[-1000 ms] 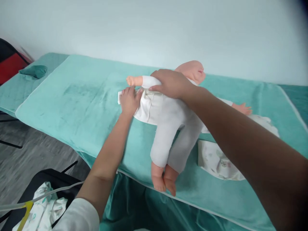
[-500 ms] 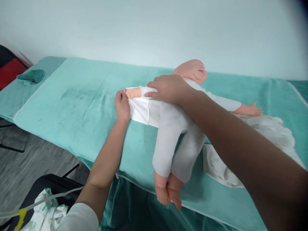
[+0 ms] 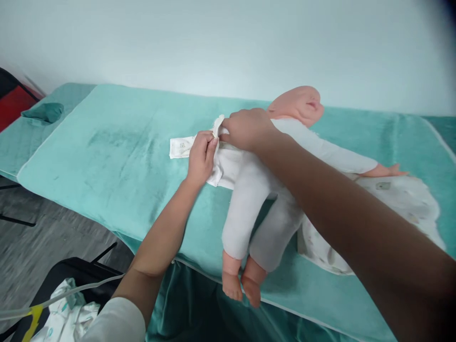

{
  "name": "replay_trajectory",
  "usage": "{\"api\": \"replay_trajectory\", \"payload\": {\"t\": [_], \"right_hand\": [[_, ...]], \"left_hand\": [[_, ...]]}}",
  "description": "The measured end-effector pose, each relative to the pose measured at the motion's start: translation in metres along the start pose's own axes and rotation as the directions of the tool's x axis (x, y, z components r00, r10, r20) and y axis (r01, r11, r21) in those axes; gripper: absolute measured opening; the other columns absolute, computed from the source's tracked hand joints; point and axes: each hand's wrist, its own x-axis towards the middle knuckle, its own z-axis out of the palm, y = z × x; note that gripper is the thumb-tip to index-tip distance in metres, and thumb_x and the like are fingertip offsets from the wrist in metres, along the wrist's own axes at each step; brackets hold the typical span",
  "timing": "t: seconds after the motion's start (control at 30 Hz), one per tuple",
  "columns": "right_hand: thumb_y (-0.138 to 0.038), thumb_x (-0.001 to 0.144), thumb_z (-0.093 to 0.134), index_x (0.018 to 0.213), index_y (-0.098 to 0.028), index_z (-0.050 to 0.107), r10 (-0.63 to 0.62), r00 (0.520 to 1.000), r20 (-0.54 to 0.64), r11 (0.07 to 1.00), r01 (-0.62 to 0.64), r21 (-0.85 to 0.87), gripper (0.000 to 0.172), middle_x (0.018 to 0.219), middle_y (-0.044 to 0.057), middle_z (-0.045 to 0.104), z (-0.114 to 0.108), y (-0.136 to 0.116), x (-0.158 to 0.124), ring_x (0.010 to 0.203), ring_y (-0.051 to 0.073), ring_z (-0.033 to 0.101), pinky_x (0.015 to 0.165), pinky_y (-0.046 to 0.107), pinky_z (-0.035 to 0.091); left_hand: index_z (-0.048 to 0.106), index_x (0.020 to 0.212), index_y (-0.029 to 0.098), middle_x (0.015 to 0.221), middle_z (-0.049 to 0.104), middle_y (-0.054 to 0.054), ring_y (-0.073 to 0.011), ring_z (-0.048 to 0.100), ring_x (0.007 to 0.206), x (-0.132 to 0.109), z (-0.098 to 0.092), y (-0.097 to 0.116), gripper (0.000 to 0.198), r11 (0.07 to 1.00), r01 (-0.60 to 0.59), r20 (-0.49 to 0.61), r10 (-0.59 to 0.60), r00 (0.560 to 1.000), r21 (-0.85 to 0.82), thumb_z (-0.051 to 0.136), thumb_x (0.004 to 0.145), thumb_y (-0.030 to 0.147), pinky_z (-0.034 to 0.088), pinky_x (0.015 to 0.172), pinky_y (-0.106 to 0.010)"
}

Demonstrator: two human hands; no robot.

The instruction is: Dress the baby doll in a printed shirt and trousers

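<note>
A baby doll (image 3: 245, 204) in a white bodysuit lies on its back, its head turned toward the right. Part of a white printed baby garment is spread beneath it, and a narrow sleeve (image 3: 181, 148) sticks out to the left. My left hand (image 3: 201, 159) pinches the bunched edge of this garment around the doll's hand, which is hidden. Right beside it, my right hand (image 3: 251, 128) is closed round the doll's arm on that side; its fingertips meet the cloth and are partly covered. The doll's other arm (image 3: 374, 170) stretches out to the right.
A green padded cover (image 3: 124, 147) lies over the bed, with a wall behind it. More of the printed garment (image 3: 409, 204) lies under the doll at right. At lower left a black chair (image 3: 76, 266) carries white printed cloth (image 3: 71, 311), and a pale cable (image 3: 85, 289) crosses near my left arm.
My left hand has moved right, bunching the garment edge over the doll's hand, which showed before. The printed sleeve now shows at left. The doll's head and far arm have shifted right.
</note>
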Motion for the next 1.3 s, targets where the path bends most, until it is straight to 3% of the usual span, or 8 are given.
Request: {"api": "replay_trajectory", "payload": {"t": [0.27, 0.4, 0.47, 0.57, 0.63, 0.83, 1.07, 1.3], "right_hand": [[-0.029, 0.091, 0.062, 0.095, -0.016, 0.07, 0.063, 0.993, 0.101, 0.983, -0.079, 0.166, 0.016, 0.091, 0.015, 0.07, -0.014, -0.015, -0.002, 0.094, 0.037, 0.07, 0.087, 0.051, 0.054], [-0.033, 0.097, 0.051, 0.121, -0.022, 0.068, 0.158, 0.97, -0.185, 0.943, -0.093, 0.319, 0.032, 0.124, 0.015, 0.07, -0.018, 0.006, -0.054, 0.12, 0.037, 0.064, 0.098, 0.051, 0.054], [-0.039, 0.097, 0.049, 0.124, -0.023, 0.068, 0.374, 0.855, -0.358, 0.882, -0.21, 0.421, 0.036, 0.126, 0.016, 0.069, -0.005, 0.029, -0.093, 0.123, 0.035, 0.063, 0.105, 0.05, 0.053], [-0.045, 0.096, 0.042, 0.111, -0.027, 0.073, 0.751, 0.526, -0.4, 0.658, -0.542, 0.522, 0.039, 0.107, 0.017, 0.072, 0.023, 0.062, -0.151, 0.112, 0.037, 0.07, 0.102, 0.054, 0.054], [-0.056, 0.099, 0.038, 0.12, -0.037, 0.071, 0.832, 0.497, -0.247, 0.542, -0.637, 0.548, 0.043, 0.101, 0.015, 0.074, 0.038, 0.073, -0.178, 0.111, 0.037, 0.072, 0.107, 0.059, 0.052], [-0.079, 0.093, 0.039, 0.147, -0.034, 0.062, 0.805, 0.589, -0.071, 0.48, -0.577, 0.661, 0.073, 0.114, 0.019, 0.076, 0.048, 0.058, -0.183, 0.119, 0.044, 0.07, 0.109, 0.065, 0.05], [-0.075, 0.093, 0.053, 0.156, -0.041, 0.05, 0.698, 0.716, 0.025, 0.313, -0.336, 0.888, 0.072, 0.129, 0.017, 0.071, 0.052, 0.05, -0.177, 0.118, 0.04, 0.068, 0.1, 0.056, 0.057], [-0.069, 0.09, 0.053, 0.167, -0.028, 0.024, 0.486, 0.867, -0.111, 0.304, -0.049, 0.951, 0.092, 0.121, 0.012, 0.069, 0.077, 0.037, -0.154, 0.104, 0.032, 0.071, 0.094, 0.055, 0.061]], "left_hand": [[0.053, 0.097, 0.027, 0.119, 0.071, -0.01, -0.0215, 0.068, 0.117, -0.007, 0.008, 0.013, 0.046, 0.992, -0.063, 0.009, 0.062, 0.998, 0.108, 0.023, 0.109, 0.061, 0.053, 0.104, -0.043], [0.051, 0.102, 0.025, 0.15, 0.062, -0.013, -0.0208, 0.059, 0.142, -0.01, 0.007, 0.01, 0.046, 0.997, -0.009, 0.04, 0.006, 0.999, 0.076, 0.023, 0.109, 0.061, 0.05, 0.115, -0.043], [0.05, 0.102, 0.025, 0.161, 0.055, -0.014, -0.0216, 0.055, 0.148, -0.012, 0.007, 0.011, 0.042, 0.999, 0.001, 0.117, -0.006, 0.993, 0.044, 0.026, 0.11, 0.059, 0.05, 0.116, -0.045], [0.05, 0.1, 0.025, 0.165, 0.051, -0.013, -0.0223, 0.057, 0.147, -0.014, 0.008, 0.013, 0.036, 0.999, -0.009, 0.203, 0.0, 0.979, 0.047, 0.033, 0.11, 0.055, 0.052, 0.113, -0.046], [0.05, 0.097, 0.025, 0.162, 0.054, -0.012, -0.0225, 0.058, 0.146, -0.013, 0.01, 0.015, 0.032, 0.997, -0.03, 0.215, 0.015, 0.977, 0.064, 0.039, 0.109, 0.053, 0.052, 0.113, -0.046], [0.046, 0.085, 0.024, 0.152, 0.064, -0.012, -0.0246, 0.064, 0.137, -0.009, 0.016, 0.026, 0.028, 0.997, 0.064, 0.189, -0.071, 0.979, 0.04, 0.056, 0.105, 0.042, 0.053, 0.112, -0.048], [0.041, 0.086, 0.025, 0.145, 0.069, -0.011, -0.0237, 0.068, 0.126, 0.003, 0.031, 0.052, 0.025, 0.98, 0.18, 0.194, -0.16, 0.968, -0.088, 0.056, 0.105, 0.032, 0.052, 0.111, -0.049], [0.044, 0.097, 0.025, 0.136, 0.071, -0.007, -0.0205, 0.067, 0.13, 0.038, 0.022, 0.06, 0.017, 0.981, 0.137, 0.157, -0.115, 0.981, -0.137, 0.049, 0.109, 0.038, 0.049, 0.11, -0.039]]}}
